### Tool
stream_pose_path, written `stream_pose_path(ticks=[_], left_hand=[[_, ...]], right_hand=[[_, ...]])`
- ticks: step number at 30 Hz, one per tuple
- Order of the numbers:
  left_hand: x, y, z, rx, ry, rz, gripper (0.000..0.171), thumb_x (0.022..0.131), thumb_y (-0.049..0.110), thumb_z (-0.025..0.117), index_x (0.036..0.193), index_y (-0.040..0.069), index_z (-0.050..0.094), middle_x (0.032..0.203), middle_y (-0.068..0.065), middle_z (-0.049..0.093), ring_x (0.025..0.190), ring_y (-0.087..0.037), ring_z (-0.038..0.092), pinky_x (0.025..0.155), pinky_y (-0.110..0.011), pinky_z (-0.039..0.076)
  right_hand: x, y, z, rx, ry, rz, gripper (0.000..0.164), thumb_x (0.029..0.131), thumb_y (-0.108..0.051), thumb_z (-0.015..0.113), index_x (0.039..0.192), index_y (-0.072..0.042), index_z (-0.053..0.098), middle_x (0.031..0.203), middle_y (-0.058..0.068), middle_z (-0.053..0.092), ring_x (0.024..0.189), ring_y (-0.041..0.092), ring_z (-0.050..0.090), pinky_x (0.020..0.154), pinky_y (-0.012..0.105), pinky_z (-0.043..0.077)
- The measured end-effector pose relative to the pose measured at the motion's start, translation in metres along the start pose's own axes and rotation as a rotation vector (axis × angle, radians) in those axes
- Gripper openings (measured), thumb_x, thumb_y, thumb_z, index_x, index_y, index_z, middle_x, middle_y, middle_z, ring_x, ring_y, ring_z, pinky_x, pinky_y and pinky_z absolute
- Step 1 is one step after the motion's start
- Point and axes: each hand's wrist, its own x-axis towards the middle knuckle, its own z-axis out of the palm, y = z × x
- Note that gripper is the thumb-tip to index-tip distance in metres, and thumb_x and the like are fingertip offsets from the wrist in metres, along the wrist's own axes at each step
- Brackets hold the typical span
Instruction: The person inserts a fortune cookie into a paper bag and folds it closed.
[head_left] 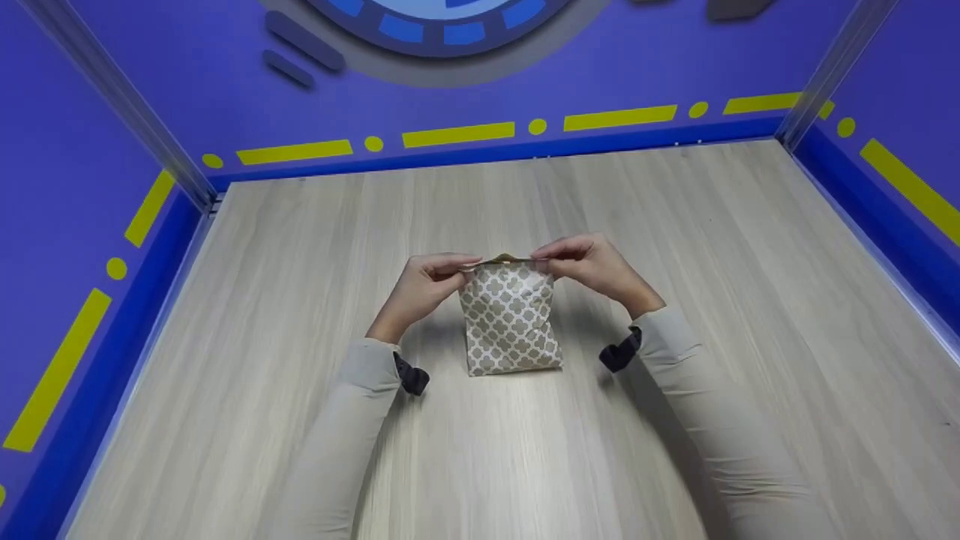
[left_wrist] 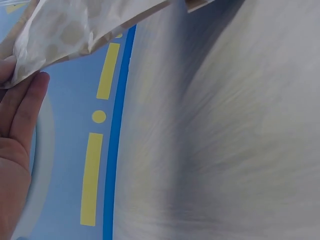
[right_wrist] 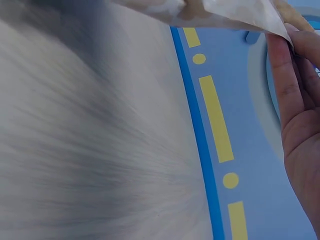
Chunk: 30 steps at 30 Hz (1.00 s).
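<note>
A paper bag (head_left: 511, 322) with a beige and white quatrefoil pattern stands at the middle of the table in the head view. My left hand (head_left: 431, 283) pinches the left end of its top edge between thumb and fingers. At the opposite top corner, my right hand (head_left: 589, 266) pinches the edge the same way. Between the hands the brown back of the mouth peaks slightly above the front edge. In the left wrist view the bag's corner (left_wrist: 55, 32) lies between thumb and fingers; the right wrist view shows the other corner (right_wrist: 240, 15) pinched likewise.
The wood-grain table (head_left: 300, 315) extends around the bag on all sides. Blue-purple panels (head_left: 480, 97) with yellow dashes wall it in at the back, left and right. Dark straps with small devices (head_left: 621, 352) sit at both wrists, over light sleeves.
</note>
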Motion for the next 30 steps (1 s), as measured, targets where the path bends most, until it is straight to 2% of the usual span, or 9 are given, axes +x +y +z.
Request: stream_pose_path(ticks=[5,12,15,20,24,30], left_hand=[[-0.002,0.008,0.001,-0.013,-0.008,-0.045,0.021,0.091,-0.003,0.059,0.107,0.000,0.072,0.113,-0.018,0.069,0.092,-0.007,0.066,0.081,-0.023,0.054],[-0.006,0.028,0.000,0.021,-0.021,-0.025,0.018,0.090,-0.006,0.058,0.101,-0.005,0.072,0.104,-0.018,0.071,0.084,-0.007,0.065,0.077,-0.022,0.053],[-0.005,0.022,0.000,0.039,-0.022,-0.014,0.019,0.091,-0.005,0.057,0.100,-0.003,0.073,0.103,-0.018,0.072,0.079,-0.009,0.064,0.074,-0.024,0.053],[-0.002,0.002,0.001,0.072,-0.019,-0.007,0.020,0.092,-0.003,0.056,0.101,0.002,0.074,0.103,-0.016,0.072,0.079,-0.017,0.063,0.071,-0.022,0.051],[-0.003,-0.003,0.000,0.083,-0.019,0.011,0.022,0.092,-0.001,0.056,0.100,0.005,0.075,0.102,-0.013,0.072,0.079,-0.019,0.064,0.070,-0.020,0.051],[-0.005,-0.003,0.001,0.094,-0.021,0.032,0.020,0.093,0.003,0.057,0.099,0.007,0.075,0.101,-0.010,0.073,0.079,-0.015,0.065,0.071,-0.022,0.052]], right_hand=[[0.000,0.001,0.000,-0.019,0.000,-0.007,0.016,0.089,0.002,0.063,0.098,-0.001,0.075,0.101,0.009,0.073,0.082,0.007,0.066,0.071,0.020,0.055],[-0.008,-0.023,0.002,-0.062,-0.027,-0.032,0.017,0.089,0.004,0.061,0.095,-0.002,0.075,0.100,0.008,0.072,0.086,0.004,0.064,0.073,0.018,0.053],[-0.009,-0.024,0.002,-0.074,-0.043,-0.025,0.017,0.089,0.004,0.060,0.097,0.001,0.074,0.102,0.009,0.072,0.089,0.004,0.064,0.074,0.018,0.052],[-0.005,-0.008,-0.001,-0.101,-0.063,0.027,0.018,0.089,0.003,0.059,0.101,0.004,0.072,0.106,0.008,0.071,0.092,0.004,0.064,0.076,0.017,0.052],[-0.003,-0.001,-0.002,-0.101,-0.094,0.021,0.018,0.090,-0.002,0.062,0.103,0.001,0.073,0.108,0.012,0.070,0.095,0.006,0.064,0.076,0.018,0.052],[-0.004,0.003,-0.004,-0.086,-0.123,0.008,0.018,0.088,-0.010,0.067,0.103,-0.002,0.074,0.109,0.015,0.069,0.097,0.011,0.065,0.076,0.020,0.052]])
